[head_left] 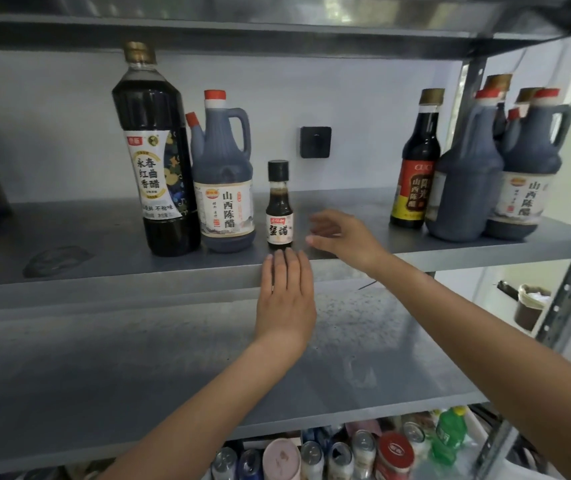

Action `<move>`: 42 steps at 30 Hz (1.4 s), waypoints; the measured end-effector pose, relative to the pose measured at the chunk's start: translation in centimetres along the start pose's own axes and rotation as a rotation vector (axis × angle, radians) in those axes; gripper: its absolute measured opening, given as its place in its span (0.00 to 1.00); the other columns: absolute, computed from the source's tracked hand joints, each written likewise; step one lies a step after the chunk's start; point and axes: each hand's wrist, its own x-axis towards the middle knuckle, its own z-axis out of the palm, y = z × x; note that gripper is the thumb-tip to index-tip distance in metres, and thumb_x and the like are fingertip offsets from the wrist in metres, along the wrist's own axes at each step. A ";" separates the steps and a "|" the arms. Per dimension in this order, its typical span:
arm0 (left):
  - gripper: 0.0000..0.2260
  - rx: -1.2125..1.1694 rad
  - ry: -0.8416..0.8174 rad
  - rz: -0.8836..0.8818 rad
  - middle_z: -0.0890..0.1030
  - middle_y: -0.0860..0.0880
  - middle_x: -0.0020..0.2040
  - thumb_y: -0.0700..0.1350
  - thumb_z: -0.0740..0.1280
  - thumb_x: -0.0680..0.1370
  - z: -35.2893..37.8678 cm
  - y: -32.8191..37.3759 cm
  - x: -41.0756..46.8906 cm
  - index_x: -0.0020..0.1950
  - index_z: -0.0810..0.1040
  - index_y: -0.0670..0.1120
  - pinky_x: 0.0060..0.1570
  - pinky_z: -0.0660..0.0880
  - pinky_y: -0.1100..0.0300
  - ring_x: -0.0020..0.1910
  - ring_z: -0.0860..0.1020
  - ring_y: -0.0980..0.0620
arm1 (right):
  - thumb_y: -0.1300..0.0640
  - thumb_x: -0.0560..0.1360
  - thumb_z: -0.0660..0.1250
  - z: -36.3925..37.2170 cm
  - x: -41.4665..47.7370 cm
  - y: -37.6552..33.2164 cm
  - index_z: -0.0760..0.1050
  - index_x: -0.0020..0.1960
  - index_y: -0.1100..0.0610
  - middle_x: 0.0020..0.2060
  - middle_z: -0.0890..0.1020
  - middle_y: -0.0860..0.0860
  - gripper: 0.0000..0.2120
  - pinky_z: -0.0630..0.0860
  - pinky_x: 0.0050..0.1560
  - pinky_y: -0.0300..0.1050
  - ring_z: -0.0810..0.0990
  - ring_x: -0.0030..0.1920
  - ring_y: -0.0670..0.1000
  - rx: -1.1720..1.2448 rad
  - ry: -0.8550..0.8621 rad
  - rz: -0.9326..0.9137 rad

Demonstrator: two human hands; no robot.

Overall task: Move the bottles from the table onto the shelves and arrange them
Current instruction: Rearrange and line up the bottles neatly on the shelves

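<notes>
**Operator:** What are my hands holding?

**Observer:** Nothing. Your left hand (285,296) is lying flat, fingers straight and together, the tips reaching the front edge of the shelf (104,244) just below the small bottle (279,209). Your right hand (342,237) is hovering open over the shelf, fingers loosely spread, just right of that bottle and not touching it.

**Operator:** And the bottles?

**Observer:** The small bottle is standing upright near the front edge, black cap on, dark liquid filling it to the neck. Just left of it a jug (223,181) with a red cap and a handle is holding dark liquid too. Its label is reading 山西陈醋. Left again, a tall bottle (155,161) with a gold cap is standing almost full, its label reading 永春红曲香醋. Well to your right a gold-capped bottle (417,168) with a red and yellow label is sitting beside more jugs (464,192), one showing the same 山西陈醋. I cannot read the small bottle's writing for certain.

**Operator:** The rest?

**Observer:** You are facing grey metal shelving against a pale wall (52,133), where a black box (315,142) is showing behind the small bottle. The lower shelf (104,375) is running under your arms, and beneath it cans (363,448) and a green bottle (450,434) are crowding together.
</notes>
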 end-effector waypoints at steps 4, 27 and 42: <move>0.35 -0.072 -0.027 0.119 0.54 0.36 0.76 0.54 0.57 0.80 0.3 3.6 1.2 0.76 0.44 0.34 0.70 0.33 0.47 0.75 0.53 0.39 | 0.63 0.73 0.70 -5.8 -2.9 3.7 0.76 0.60 0.61 0.53 0.81 0.55 0.16 0.73 0.52 0.33 0.79 0.53 0.52 -0.040 0.151 0.048; 0.32 -1.602 -0.390 -0.063 0.74 0.47 0.56 0.36 0.68 0.66 -4.9 16.4 13.7 0.68 0.67 0.50 0.52 0.75 0.58 0.57 0.74 0.48 | 0.54 0.72 0.69 -17.5 -4.7 10.9 0.74 0.62 0.58 0.56 0.80 0.54 0.20 0.75 0.58 0.55 0.79 0.55 0.55 -0.028 0.489 0.076; 0.24 -1.933 -0.218 -0.232 0.74 0.43 0.63 0.33 0.70 0.73 -3.5 10.5 12.2 0.65 0.67 0.45 0.60 0.74 0.51 0.62 0.74 0.47 | 0.45 0.61 0.75 -15.9 -2.3 9.3 0.71 0.65 0.53 0.58 0.80 0.46 0.35 0.75 0.54 0.39 0.79 0.56 0.44 0.373 -0.056 0.100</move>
